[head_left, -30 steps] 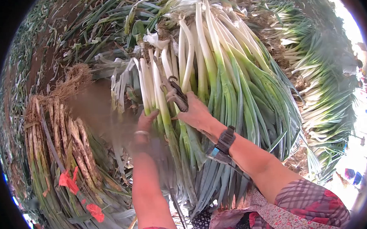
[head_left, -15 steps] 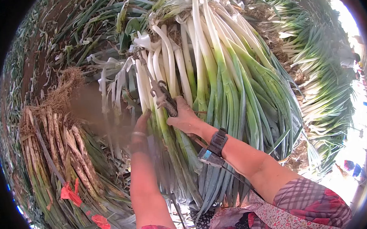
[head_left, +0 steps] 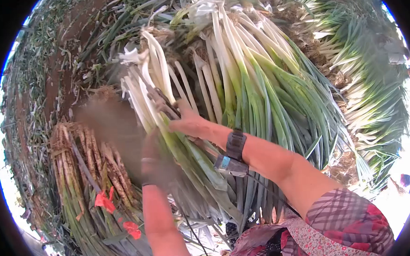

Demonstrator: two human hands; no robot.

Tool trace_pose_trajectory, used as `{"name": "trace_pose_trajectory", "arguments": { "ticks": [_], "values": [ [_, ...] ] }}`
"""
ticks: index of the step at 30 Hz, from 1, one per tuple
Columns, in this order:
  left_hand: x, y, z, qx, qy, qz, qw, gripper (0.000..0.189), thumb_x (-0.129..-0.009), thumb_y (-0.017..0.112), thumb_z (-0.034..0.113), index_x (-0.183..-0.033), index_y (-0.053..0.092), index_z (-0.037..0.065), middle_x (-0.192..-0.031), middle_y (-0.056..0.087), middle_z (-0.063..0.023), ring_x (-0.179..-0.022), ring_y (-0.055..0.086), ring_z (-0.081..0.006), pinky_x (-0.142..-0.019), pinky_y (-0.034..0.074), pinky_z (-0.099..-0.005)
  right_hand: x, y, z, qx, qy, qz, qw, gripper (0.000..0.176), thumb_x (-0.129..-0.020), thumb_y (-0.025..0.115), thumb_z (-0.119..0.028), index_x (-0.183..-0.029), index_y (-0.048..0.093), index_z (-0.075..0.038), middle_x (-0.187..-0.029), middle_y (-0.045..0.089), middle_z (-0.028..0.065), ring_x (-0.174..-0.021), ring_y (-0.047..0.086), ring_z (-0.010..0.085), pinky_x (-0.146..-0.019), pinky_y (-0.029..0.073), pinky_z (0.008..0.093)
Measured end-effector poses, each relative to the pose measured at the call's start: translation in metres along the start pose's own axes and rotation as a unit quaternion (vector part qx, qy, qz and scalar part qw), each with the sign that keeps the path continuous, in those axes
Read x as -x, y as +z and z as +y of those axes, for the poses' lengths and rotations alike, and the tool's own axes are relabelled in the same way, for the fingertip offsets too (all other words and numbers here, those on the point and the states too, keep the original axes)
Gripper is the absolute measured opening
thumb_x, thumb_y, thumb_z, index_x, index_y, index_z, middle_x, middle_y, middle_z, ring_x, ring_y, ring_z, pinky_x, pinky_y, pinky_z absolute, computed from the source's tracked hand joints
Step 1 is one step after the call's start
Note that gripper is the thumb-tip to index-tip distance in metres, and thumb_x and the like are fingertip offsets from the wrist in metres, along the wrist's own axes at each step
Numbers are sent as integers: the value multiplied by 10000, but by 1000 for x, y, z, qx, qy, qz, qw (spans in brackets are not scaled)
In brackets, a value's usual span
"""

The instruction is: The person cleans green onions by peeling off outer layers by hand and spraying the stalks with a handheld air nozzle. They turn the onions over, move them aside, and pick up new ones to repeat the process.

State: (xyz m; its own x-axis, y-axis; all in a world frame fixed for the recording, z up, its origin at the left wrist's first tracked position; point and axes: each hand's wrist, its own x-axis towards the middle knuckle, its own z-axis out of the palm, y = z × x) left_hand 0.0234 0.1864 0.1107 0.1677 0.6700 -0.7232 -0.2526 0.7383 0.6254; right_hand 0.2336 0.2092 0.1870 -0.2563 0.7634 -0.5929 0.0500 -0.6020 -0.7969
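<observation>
A big heap of cleaned leeks (head_left: pixel 249 89), white stalks up and green leaves toward me, fills the middle. My right hand (head_left: pixel 189 124) lies on a few leeks (head_left: pixel 150 84) at the heap's left side and grips dark metal shears (head_left: pixel 160 100) against them. My left hand (head_left: pixel 153 151) is blurred; it wraps around the lower part of the same few leeks from the left. A dark watch with a small tag (head_left: pixel 233 152) sits on my right wrist.
A tied bundle of dirty, unpeeled leeks (head_left: pixel 90 174) with red string lies at the lower left. More cleaned leeks (head_left: pixel 372 84) are piled at the right. Bare soil with scattered leaves (head_left: pixel 51 66) runs along the upper left.
Both hands have drawn a few leeks out of the heap and swung them left, tilting their white ends to the upper left. The view has shifted slightly.
</observation>
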Motion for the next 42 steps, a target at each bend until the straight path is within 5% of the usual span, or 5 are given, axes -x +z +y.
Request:
{"name": "trace_pose_trajectory", "arguments": {
  "ticks": [12, 17, 19, 33, 42],
  "values": [
    [40, 295, 171, 111, 97, -208, 967, 612, -838, 576, 492, -1262, 474, 62, -1066, 582, -118, -889, 603, -235, -748, 543, -385, 43, -223, -232, 208, -30, 67, 975, 372, -766, 596, -325, -1022, 605, -55, -874, 607, 81, -762, 570, 178, -665, 485, 332],
    [-140, 384, -30, 131, 74, -262, 953, 658, -888, 505, 458, -1347, 369, 6, -1229, 513, -171, -1047, 555, -272, -903, 464, -363, 38, -338, -137, 405, 50, 173, 896, 567, -768, 593, -350, -1169, 511, 43, -1084, 603, 193, -948, 595, 297, -853, 466, 403],
    [-99, 409, -93, -187, 235, -2, 954, 801, -805, 618, 399, -1370, 284, -61, -1293, 455, -245, -1201, 460, -334, -1010, 354, -369, 6, -387, 4, 450, 11, 242, 860, 660, -803, 565, -369, -1265, 384, 65, -1157, 556, 285, -1028, 574, 386, -934, 421, 438],
    [-18, 341, -51, -379, 327, 73, 862, 865, -743, 674, 466, -1349, 343, -55, -1313, 430, -282, -1268, 368, -391, -1047, 308, -429, 96, -340, -32, 587, -115, 335, 728, 563, -804, 558, -310, -1203, 392, 51, -1023, 583, 276, -952, 571, 441, -864, 438, 495],
    [11, 281, -126, -446, 99, 109, 883, 1155, -560, 786, 555, -1407, 237, -7, -1401, 275, -296, -1304, 251, -459, -1073, 252, -481, 192, -268, -49, 585, 46, 109, 802, 442, -797, 574, -254, -1126, 421, -1, -934, 589, 247, -862, 577, 408, -740, 449, 475]
  ]
}}
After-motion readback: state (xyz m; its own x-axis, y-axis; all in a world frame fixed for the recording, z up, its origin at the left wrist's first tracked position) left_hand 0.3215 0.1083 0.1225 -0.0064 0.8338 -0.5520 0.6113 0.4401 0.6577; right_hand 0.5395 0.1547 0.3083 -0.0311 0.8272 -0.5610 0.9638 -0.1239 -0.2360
